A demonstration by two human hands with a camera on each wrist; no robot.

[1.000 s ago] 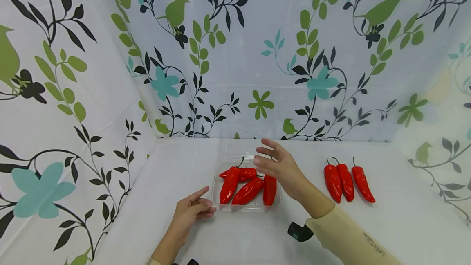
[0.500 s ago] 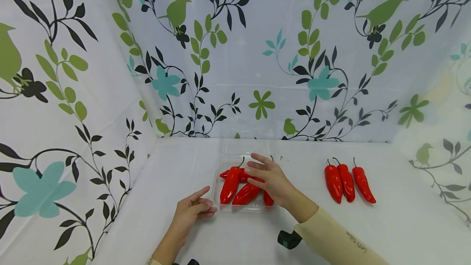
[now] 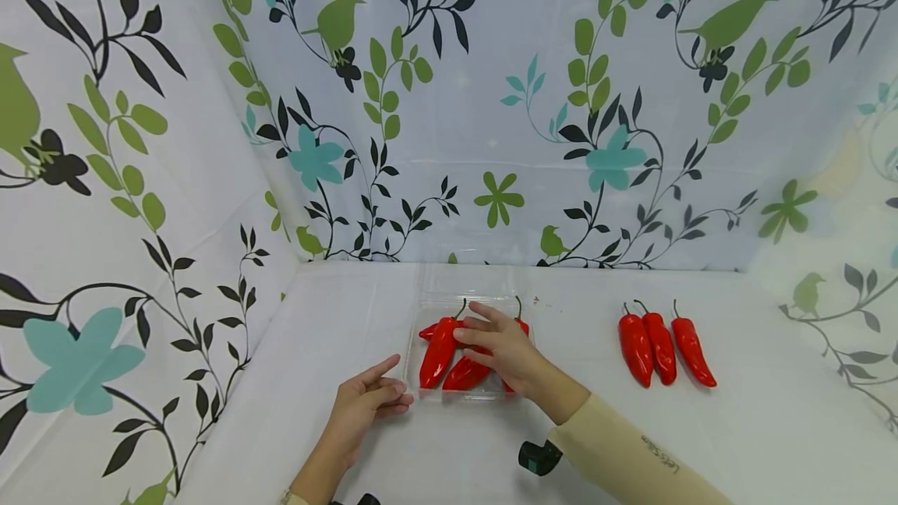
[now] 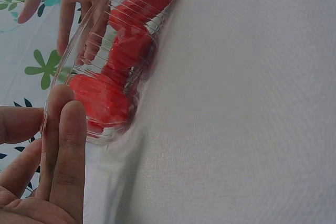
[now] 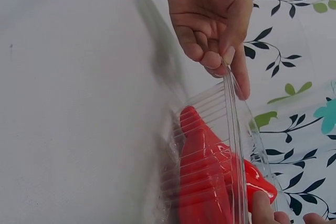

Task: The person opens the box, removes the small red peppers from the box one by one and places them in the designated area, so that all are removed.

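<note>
A clear plastic container (image 3: 463,396) holds several red chili peppers (image 3: 438,353), its lid laid back behind it. My left hand (image 3: 361,407) pinches the container's rim at the front left corner between thumb and fingers, plainly so in the right wrist view, where the left hand (image 5: 215,19) is at the top. My right hand (image 3: 505,349) is over the peppers with its fingers loosely spread, partly hiding the middle ones. In the right wrist view one of its fingertips (image 5: 262,208) is against a glossy red pepper (image 5: 257,184); whether it presses I cannot tell.
Three more red chili peppers (image 3: 659,347) lie side by side on the white table (image 3: 596,474), right of the container. A patterned cloth (image 3: 449,100) hangs behind and at the sides. A black wrist camera (image 3: 540,458) sticks out below the right sleeve.
My right hand has moved left and lower, from over the container's right side to over the middle peppers. My left hand has stayed at the container's corner.
</note>
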